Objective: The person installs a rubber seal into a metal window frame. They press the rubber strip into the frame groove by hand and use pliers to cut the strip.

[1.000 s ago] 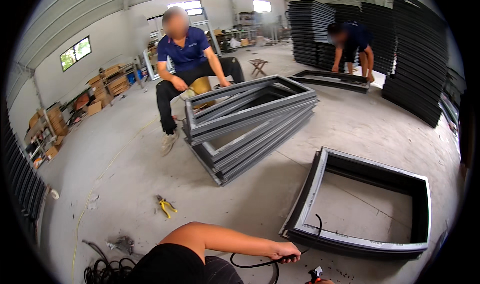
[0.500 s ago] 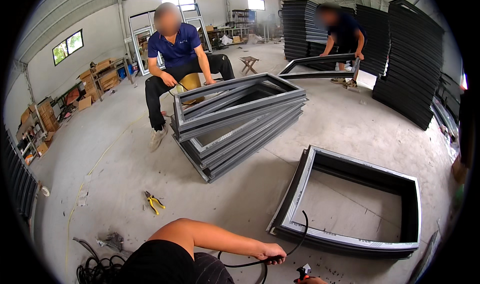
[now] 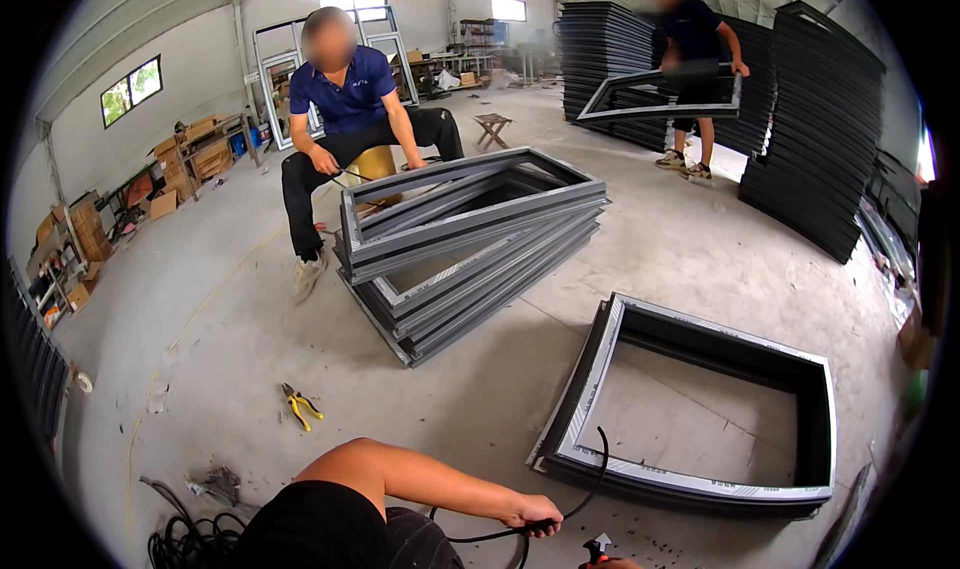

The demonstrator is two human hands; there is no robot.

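Observation:
My left hand (image 3: 533, 514) is closed around a thin black rubber strip (image 3: 598, 484). The strip's free end curves up in front of a dark grey window frame (image 3: 585, 399), and the rest loops back under my wrist. At the lower edge my right hand (image 3: 615, 564) is partly cut off. It grips a hand cutter (image 3: 598, 548) with a pale metal head and red and black handles, just below and right of my left hand. The frame lies flat on the floor, its upper face edged in whitish film.
Yellow-handled pliers (image 3: 302, 407) lie on the floor, left of a skewed stack of frames (image 3: 470, 259). A seated co-worker (image 3: 345, 104) works behind that stack. Another co-worker (image 3: 692, 39) holds a frame (image 3: 660, 114) near tall dark stacks (image 3: 820, 129). Coiled black strip (image 3: 190, 539) lies lower left.
The co-worker at the back right has straightened up, lifting a frame off the floor and moving it toward the tall stacks. My hands keep nearly the same place and hold.

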